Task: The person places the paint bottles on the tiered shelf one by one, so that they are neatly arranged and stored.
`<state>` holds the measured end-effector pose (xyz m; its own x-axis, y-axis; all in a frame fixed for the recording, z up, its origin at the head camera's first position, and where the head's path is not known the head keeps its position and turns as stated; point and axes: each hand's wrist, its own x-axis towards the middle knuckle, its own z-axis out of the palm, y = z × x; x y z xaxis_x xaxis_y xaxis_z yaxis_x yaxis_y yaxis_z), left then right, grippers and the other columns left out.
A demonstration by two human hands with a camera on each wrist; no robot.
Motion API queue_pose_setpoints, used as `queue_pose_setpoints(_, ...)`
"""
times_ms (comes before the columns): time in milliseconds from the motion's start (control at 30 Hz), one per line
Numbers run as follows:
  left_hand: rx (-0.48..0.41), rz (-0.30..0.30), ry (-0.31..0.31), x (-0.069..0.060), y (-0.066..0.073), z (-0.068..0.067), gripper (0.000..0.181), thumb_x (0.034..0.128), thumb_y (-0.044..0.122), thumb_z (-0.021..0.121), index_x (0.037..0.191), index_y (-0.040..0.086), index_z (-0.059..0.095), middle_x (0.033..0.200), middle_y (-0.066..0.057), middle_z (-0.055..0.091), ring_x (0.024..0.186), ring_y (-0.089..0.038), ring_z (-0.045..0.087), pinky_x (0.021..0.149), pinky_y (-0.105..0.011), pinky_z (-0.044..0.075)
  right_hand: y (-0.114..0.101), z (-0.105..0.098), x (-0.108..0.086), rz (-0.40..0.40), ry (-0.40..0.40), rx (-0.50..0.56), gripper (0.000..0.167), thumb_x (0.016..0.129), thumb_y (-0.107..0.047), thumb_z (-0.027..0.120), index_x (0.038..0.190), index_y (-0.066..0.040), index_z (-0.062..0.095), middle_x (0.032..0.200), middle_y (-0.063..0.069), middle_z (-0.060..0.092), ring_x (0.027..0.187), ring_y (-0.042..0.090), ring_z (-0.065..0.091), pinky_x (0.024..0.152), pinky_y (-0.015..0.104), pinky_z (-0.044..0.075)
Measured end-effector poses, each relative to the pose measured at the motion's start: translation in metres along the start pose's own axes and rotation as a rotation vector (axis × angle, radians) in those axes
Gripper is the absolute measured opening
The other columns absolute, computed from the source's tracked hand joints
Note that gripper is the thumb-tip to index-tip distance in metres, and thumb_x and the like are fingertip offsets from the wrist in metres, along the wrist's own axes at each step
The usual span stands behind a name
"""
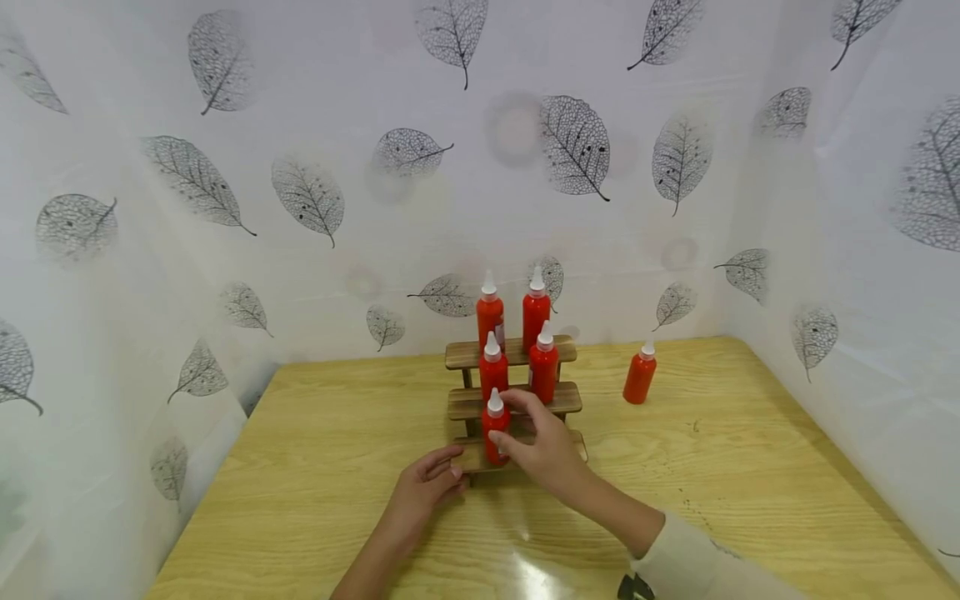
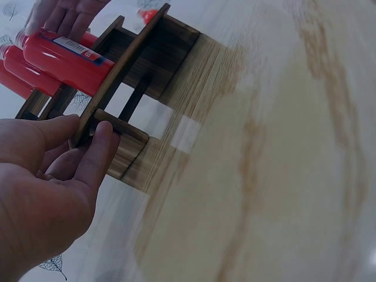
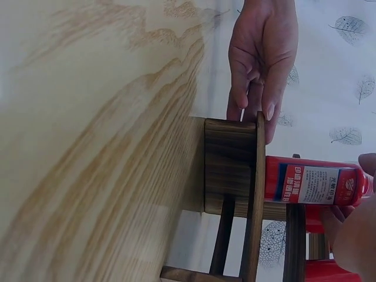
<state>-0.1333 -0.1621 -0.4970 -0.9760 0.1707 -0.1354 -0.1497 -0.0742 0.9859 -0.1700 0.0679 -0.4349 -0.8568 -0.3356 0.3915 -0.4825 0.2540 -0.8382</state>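
A three-tier wooden stepped rack [image 1: 567,398] stands on the table, with red bottles with white pointed nozzle caps on its tiers. On the lowest tier, toward its left end, one red bottle [image 1: 492,419] stands upright. My right hand [image 1: 553,457] holds this bottle near its top, thumb at the near side; its printed label shows in the right wrist view. My left hand [image 2: 44,176] pinches the left end of the lowest tier. Behind stand a pair of bottles on the middle tier, including a red bottle [image 1: 543,371], and another pair on the top tier, including a red bottle [image 1: 536,313].
One more red bottle [image 1: 639,379] stands alone on the wooden table [image 1: 322,467], right of the rack. A white leaf-patterned curtain [image 1: 315,275] rises behind the table and along both sides.
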Motion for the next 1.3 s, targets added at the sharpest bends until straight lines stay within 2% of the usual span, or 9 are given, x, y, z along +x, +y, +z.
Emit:
queue_pose_setpoints(167, -0.005, -0.006, 0.010, 0.001, 0.000, 0.000, 0.051, 0.1004, 0.019, 0.064, 0.144, -0.002, 0.050, 0.139, -0.023, 0.058, 0.114, -0.022, 0.065, 0.096, -0.032, 0.060, -0.004, -0.010, -0.002, 0.005, -0.003, 0.062, 0.049, 0.096, -0.026, 0.072, 0.139, -0.016, 0.052, 0.137, 0.003, 0.060, 0.126, 0.025, 0.059, 0.107, 0.045, 0.052)
queue_pose_setpoints(367, -0.006, 0.002, 0.008, 0.001, 0.000, 0.000, 0.051, 0.1005, 0.018, 0.064, 0.144, -0.003, 0.050, 0.139, -0.023, 0.058, 0.114, -0.022, 0.065, 0.097, -0.034, 0.059, -0.006, -0.031, -0.005, 0.004, 0.057, 0.041, 0.046, 0.098, -0.025, 0.069, 0.139, -0.012, 0.052, 0.138, 0.007, 0.059, 0.126, 0.029, 0.060, 0.107, 0.047, 0.051)
queue_pose_setpoints(500, -0.005, 0.001, 0.010, 0.000, 0.001, 0.000, 0.050, 0.1004, 0.018, 0.064, 0.144, -0.003, 0.050, 0.138, -0.023, 0.058, 0.115, -0.023, 0.065, 0.098, -0.036, 0.059, -0.006, -0.048, -0.006, -0.016, 0.139, 0.008, 0.042, 0.098, -0.021, 0.069, 0.136, -0.014, 0.054, 0.135, 0.006, 0.061, 0.123, 0.028, 0.061, 0.105, 0.033, 0.054)
queue_pose_setpoints(667, -0.009, -0.002, 0.011, -0.001, 0.002, 0.000, 0.050, 0.1005, 0.017, 0.064, 0.144, -0.003, 0.050, 0.137, -0.023, 0.059, 0.115, -0.023, 0.065, 0.099, -0.036, 0.059, -0.004, -0.076, -0.001, -0.076, 0.274, -0.017, 0.041, 0.096, -0.010, 0.070, 0.135, -0.009, 0.057, 0.133, 0.009, 0.062, 0.123, 0.017, 0.059, 0.103, 0.012, 0.048)
queue_pose_setpoints(800, -0.010, -0.002, 0.010, -0.001, 0.003, 0.001, 0.050, 0.1004, 0.017, 0.064, 0.144, -0.004, 0.050, 0.137, -0.022, 0.059, 0.114, -0.023, 0.065, 0.099, -0.036, 0.059, 0.005, -0.101, 0.004, -0.075, 0.367, -0.028, 0.042, 0.096, -0.007, 0.069, 0.136, -0.006, 0.055, 0.133, 0.007, 0.060, 0.122, 0.005, 0.057, 0.104, 0.011, 0.047)
queue_pose_setpoints(967, -0.013, -0.002, 0.008, 0.000, 0.003, 0.000, 0.050, 0.1004, 0.016, 0.064, 0.144, -0.004, 0.050, 0.135, -0.022, 0.060, 0.115, -0.023, 0.065, 0.099, -0.035, 0.059, 0.026, -0.130, 0.007, 0.012, 0.425, -0.101, 0.048, 0.098, -0.016, 0.069, 0.141, -0.006, 0.051, 0.137, 0.006, 0.055, 0.120, -0.005, 0.052, 0.101, 0.006, 0.045)
queue_pose_setpoints(1033, -0.015, -0.003, 0.009, 0.000, 0.003, 0.000, 0.050, 0.1003, 0.016, 0.064, 0.144, -0.004, 0.050, 0.134, -0.022, 0.061, 0.114, -0.023, 0.065, 0.099, -0.035, 0.059, 0.038, -0.138, 0.007, 0.050, 0.433, -0.133, 0.051, 0.097, -0.018, 0.070, 0.143, -0.006, 0.049, 0.139, 0.006, 0.053, 0.121, -0.001, 0.051, 0.099, 0.003, 0.044)
queue_pose_setpoints(1167, -0.017, -0.004, 0.012, 0.001, 0.002, -0.001, 0.050, 0.1004, 0.015, 0.064, 0.144, -0.004, 0.050, 0.136, -0.022, 0.060, 0.114, -0.022, 0.065, 0.098, -0.035, 0.059, 0.062, -0.148, 0.007, 0.101, 0.441, -0.138, 0.054, 0.097, -0.019, 0.070, 0.144, -0.004, 0.048, 0.141, 0.012, 0.050, 0.127, 0.022, 0.051, 0.100, 0.002, 0.042)
queue_pose_setpoints(1300, -0.020, -0.003, 0.011, 0.001, 0.001, 0.000, 0.050, 0.1005, 0.015, 0.064, 0.144, -0.005, 0.050, 0.137, -0.023, 0.059, 0.114, -0.022, 0.065, 0.098, -0.034, 0.059, 0.080, -0.155, 0.006, 0.148, 0.445, -0.127, 0.057, 0.098, -0.022, 0.069, 0.145, -0.002, 0.046, 0.145, 0.016, 0.046, 0.134, 0.035, 0.045, 0.115, 0.026, 0.043)
